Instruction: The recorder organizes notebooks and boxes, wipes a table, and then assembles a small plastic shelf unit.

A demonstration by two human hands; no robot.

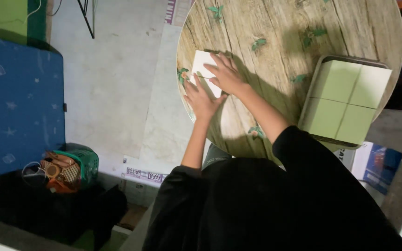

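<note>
— What are the hands doing?

— Both are lying flat on a white sheet of paper [202, 65] near the left edge of the round wooden table [275, 28]. The left hand [202, 98] is pressing on the sheet's lower part with the fingers spread and apart, gripping nothing. The right hand [226, 73] is resting palm down across the sheet's right side, fingers also open, closed around nothing.

— Is the paper lying fully on the table?

— As far as I can tell, yes. It is sitting just inside the rim, and the hands are covering much of its lower right half, so that corner is hidden.

— What else is sitting on the table?

— A pale green square box [345, 103] with a cross-shaped seam is resting at the right edge, well apart from the hands. Small green leaf prints are dotting the tabletop.

— Anything getting in the way?

— Black sleeves [298, 144] and the person's dark torso are blocking the table's near edge.

— And around the table?

— A blue mat [17, 102] with pale stars is lying on the floor to the left. Near it a green basket [82, 160] is sitting with an orange and tan bag [59, 173] leaning against it. A blue and white box [375, 162] is showing below the table on the right.
</note>
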